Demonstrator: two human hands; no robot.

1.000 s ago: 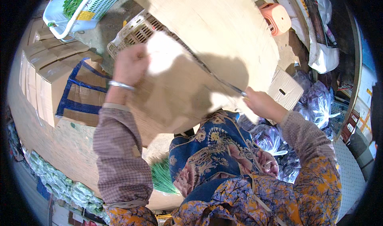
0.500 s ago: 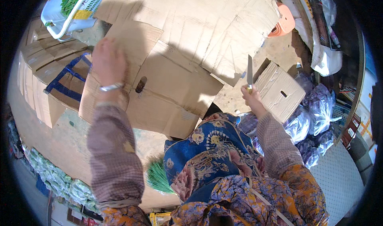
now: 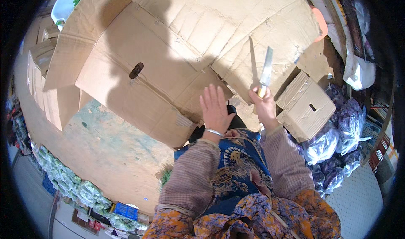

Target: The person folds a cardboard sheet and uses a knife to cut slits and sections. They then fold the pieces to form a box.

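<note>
My right hand (image 3: pixel 265 106) is closed around the yellowish handle of a knife (image 3: pixel 267 68), its blade pointing up and away from me. My left hand (image 3: pixel 215 110) holds nothing; its fingers stretch out over the near right end of an opened cardboard box (image 3: pixel 126 97). Whether its fingertips touch the cardboard I cannot tell. The box lies spread out in front of me, with an oval hand hole in one panel and a flap (image 3: pixel 80 40) standing up along its left side. Under and beyond it lies a large flat cardboard sheet (image 3: pixel 240 11).
At my right stands a small cardboard box (image 3: pixel 310 108), beside clear bags of purple produce (image 3: pixel 322 144). Other cartons (image 3: pixel 50 102) stand at the left. Bagged green vegetables (image 3: pixel 63 175) line the lower left. A pale plastic basket (image 3: pixel 63 9) and an orange plastic item (image 3: pixel 320 24) sit farther off.
My left hand has come off the box's left side and moved right, close to my right hand. The left flap now stands out more widely. The knife remains in my right hand.
</note>
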